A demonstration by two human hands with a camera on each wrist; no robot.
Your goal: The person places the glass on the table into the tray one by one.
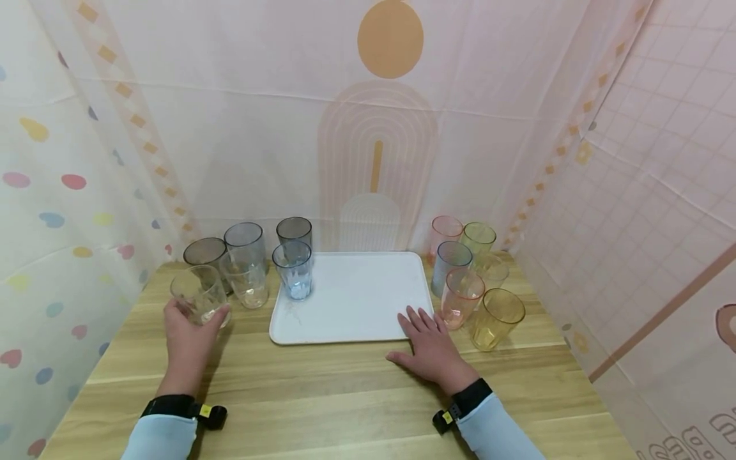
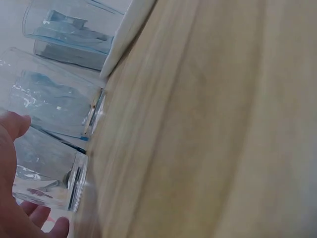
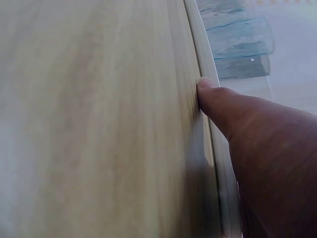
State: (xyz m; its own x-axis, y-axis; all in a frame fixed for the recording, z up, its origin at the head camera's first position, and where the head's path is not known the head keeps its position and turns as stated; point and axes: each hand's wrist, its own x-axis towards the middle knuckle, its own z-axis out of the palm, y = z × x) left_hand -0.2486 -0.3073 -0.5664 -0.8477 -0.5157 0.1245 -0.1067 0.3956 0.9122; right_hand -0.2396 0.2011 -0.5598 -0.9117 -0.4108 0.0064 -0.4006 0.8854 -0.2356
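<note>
My left hand [image 1: 186,329] grips a clear glass [image 1: 198,295] that stands on the wooden table [image 1: 322,396], left of the white tray [image 1: 356,300]. In the left wrist view the same clear glass [image 2: 44,171] sits between my thumb and fingers [image 2: 20,218]. My right hand [image 1: 430,342] lies flat, fingers straight, over the tray's front right corner, with the thumb on the table. The right wrist view shows my thumb [image 3: 223,104] beside the tray's rim [image 3: 200,49]. A blue glass [image 1: 293,271] stands upright on the tray's back left corner.
A second clear glass [image 1: 247,281] and three grey glasses [image 1: 244,239] stand at the back left. Several coloured glasses, among them a pink one [image 1: 460,297] and a yellow one [image 1: 497,317], crowd the table right of the tray. Patterned sheets wall in three sides.
</note>
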